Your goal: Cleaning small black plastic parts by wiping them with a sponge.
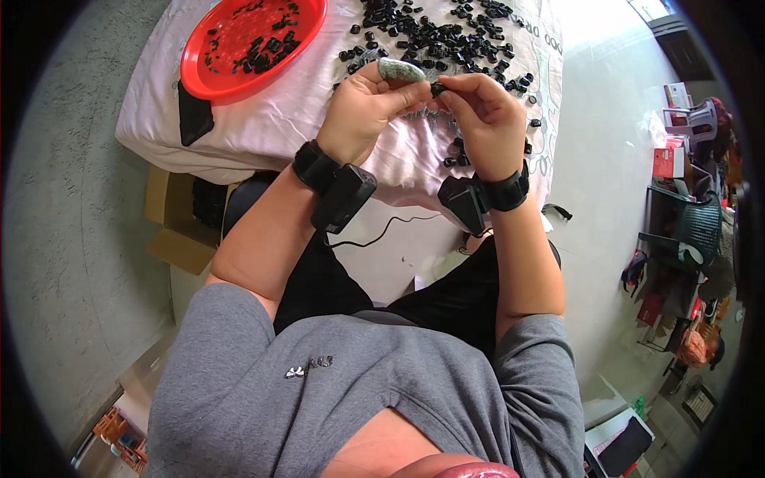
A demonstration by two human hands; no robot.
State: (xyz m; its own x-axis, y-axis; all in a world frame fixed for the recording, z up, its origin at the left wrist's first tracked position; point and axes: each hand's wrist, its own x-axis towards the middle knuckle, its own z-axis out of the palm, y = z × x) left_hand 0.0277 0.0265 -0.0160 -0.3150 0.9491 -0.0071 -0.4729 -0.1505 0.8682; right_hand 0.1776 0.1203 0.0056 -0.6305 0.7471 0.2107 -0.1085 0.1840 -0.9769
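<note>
My left hand and my right hand meet over the near part of the cloth-covered table. Between their fingertips is a small black piece, pinched from both sides; its exact kind is too small to tell. A grey-green wrap covers one finger of my left hand. Just beyond my hands lies a loose spread of small glossy black pieces. A few more sit under and beside my right hand. To the left, a red basin holds several black pieces and thin dark bits.
A black flat object lies by the basin on the pale tablecloth. Below the table's left edge stands an open cardboard box. A black cable runs beneath the table. Chairs and boxes crowd the far right.
</note>
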